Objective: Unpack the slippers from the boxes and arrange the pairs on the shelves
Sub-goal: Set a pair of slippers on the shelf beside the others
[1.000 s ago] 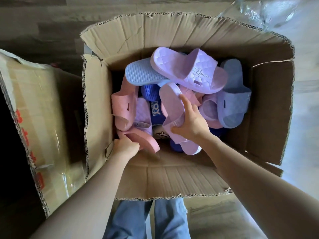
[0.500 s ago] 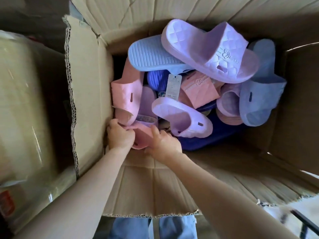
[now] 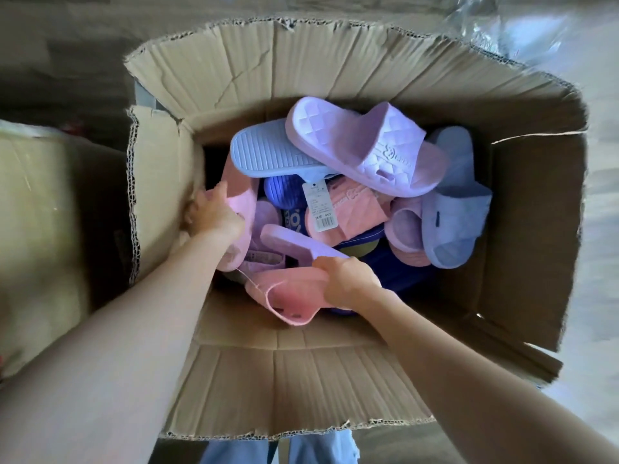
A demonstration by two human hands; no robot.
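Observation:
An open cardboard box (image 3: 536,209) below me holds a jumble of several slippers. My right hand (image 3: 348,283) grips a pink slipper (image 3: 291,299) at the near side of the pile, its strap facing me. My left hand (image 3: 214,212) holds another pink slipper (image 3: 239,202) that stands against the box's left wall. A lilac quilted slipper (image 3: 365,149) lies on top at the back, over a pale blue sole (image 3: 268,152). A blue-grey slipper (image 3: 452,212) lies at the right. A lilac slipper (image 3: 294,242) rests between my hands.
A paper price tag (image 3: 320,205) hangs in the middle of the pile. A second cardboard box (image 3: 50,229) stands to the left. Clear plastic wrap (image 3: 522,25) lies at the back right on the floor. Box flaps (image 3: 294,390) fold out towards my legs.
My right hand has taken the near pink slipper and raised it slightly. My left hand has let go of that slipper and moved up to the pink slipper at the left wall.

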